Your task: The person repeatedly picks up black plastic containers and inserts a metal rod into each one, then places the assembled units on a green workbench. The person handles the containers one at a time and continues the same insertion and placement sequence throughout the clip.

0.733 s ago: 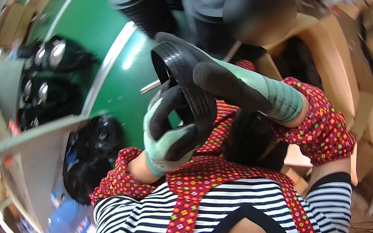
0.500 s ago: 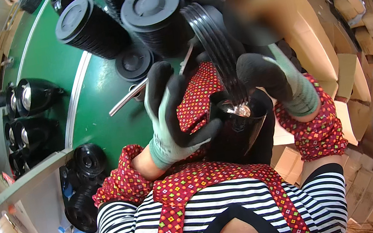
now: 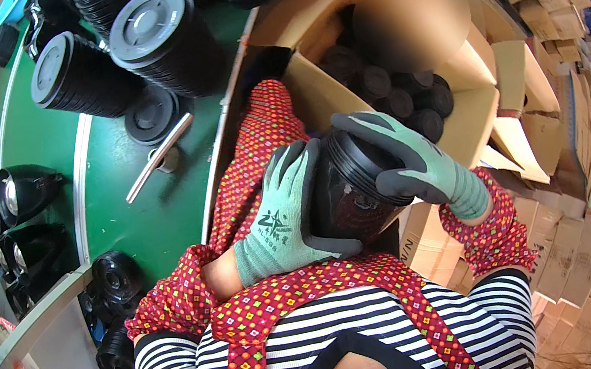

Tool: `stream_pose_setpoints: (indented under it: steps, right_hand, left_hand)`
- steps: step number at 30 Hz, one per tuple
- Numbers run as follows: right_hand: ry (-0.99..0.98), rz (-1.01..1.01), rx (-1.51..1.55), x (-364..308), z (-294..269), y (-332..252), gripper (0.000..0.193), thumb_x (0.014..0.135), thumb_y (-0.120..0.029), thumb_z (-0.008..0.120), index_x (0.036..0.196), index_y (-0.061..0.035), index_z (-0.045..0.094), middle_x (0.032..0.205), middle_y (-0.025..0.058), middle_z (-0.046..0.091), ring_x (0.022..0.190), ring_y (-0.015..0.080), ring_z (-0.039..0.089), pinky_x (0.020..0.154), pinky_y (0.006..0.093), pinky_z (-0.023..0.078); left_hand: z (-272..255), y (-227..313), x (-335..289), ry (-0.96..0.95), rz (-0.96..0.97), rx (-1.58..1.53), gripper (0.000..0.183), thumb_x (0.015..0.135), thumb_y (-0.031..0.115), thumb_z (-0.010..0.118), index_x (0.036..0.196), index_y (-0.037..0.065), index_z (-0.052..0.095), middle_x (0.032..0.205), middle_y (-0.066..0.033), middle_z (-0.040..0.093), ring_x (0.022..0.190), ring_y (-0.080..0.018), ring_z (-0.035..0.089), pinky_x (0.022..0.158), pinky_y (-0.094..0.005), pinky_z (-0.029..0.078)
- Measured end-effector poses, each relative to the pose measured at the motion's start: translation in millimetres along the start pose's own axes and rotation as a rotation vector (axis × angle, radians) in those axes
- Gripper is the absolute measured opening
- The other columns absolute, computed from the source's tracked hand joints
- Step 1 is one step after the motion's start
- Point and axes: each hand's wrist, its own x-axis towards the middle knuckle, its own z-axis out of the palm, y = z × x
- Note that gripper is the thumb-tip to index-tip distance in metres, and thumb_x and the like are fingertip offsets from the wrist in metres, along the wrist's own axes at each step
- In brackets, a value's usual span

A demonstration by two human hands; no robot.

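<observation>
Close to my lap is a black rounded housing point(image 3: 351, 214), gripped between my two gloved hands. My left hand point(image 3: 277, 215), in a green glove with dark palm and fingers, wraps its left side with the thumb along the bottom. A black ribbed ring-shaped part point(image 3: 352, 166) lies over the housing's upper end; whether it is fastened there I cannot tell. Curled over that part from the right is my right hand point(image 3: 413, 165), gloved alike, its fingers and thumb pressing on the rim. The housing's inside is hidden.
Stacks of black lids point(image 3: 158, 39) stand on the green table point(image 3: 123, 229), beside a single black lid point(image 3: 152, 114) and a metal rod point(image 3: 159, 156). An open carton point(image 3: 323, 90) on the right holds several black cylinders point(image 3: 395, 101). Black domed housings point(image 3: 31, 190) stand at left.
The ribbed part in my right hand has come down over the housing. My left hand, spread before, now grips the housing. The view has swung right, showing more of the carton.
</observation>
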Motion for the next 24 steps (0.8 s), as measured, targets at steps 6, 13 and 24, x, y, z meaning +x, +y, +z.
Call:
stream_pose_setpoints:
  steps: [6, 13, 24]
  right_hand:
    - [0.326, 0.127, 0.057, -95.2, 31.3, 6.2, 0.112, 0.084, -0.079, 0.064, 0.159, 0.0004, 0.040, 0.162, 0.0199, 0.041, 0.152, 0.0349, 0.037, 0.125, 0.0447, 0.025]
    - [0.698, 0.111, 0.493, -172.3, 93.6, 56.2, 0.112, 0.089, -0.074, 0.063, 0.165, 0.0007, 0.027, 0.166, 0.0177, 0.036, 0.151, 0.0300, 0.039, 0.125, 0.0438, 0.029]
    - [0.887, -0.018, 0.573, -150.4, 94.0, 19.6, 0.091, 0.098, -0.048, 0.060, 0.166, 0.0003, 0.024, 0.167, 0.0157, 0.035, 0.152, 0.0260, 0.039, 0.125, 0.0390, 0.030]
  left_hand:
    - [18.2, -6.6, -14.3, -0.111, -0.023, -0.377, 0.082, 0.089, 0.018, 0.076, 0.158, -0.004, 0.037, 0.159, -0.0294, 0.038, 0.151, -0.0452, 0.035, 0.126, -0.0490, 0.026]
    - [22.1, -32.5, -48.8, -0.277, 0.000, 0.301, 0.075, 0.081, 0.015, 0.074, 0.153, 0.011, 0.053, 0.163, -0.0246, 0.037, 0.155, -0.0498, 0.024, 0.126, -0.0630, 0.018]
    - [65.4, -29.6, -2.2, 0.144, -0.272, -0.965, 0.057, 0.104, 0.014, 0.061, 0.157, 0.003, 0.043, 0.152, -0.0170, 0.055, 0.137, -0.0300, 0.057, 0.115, -0.0414, 0.049]
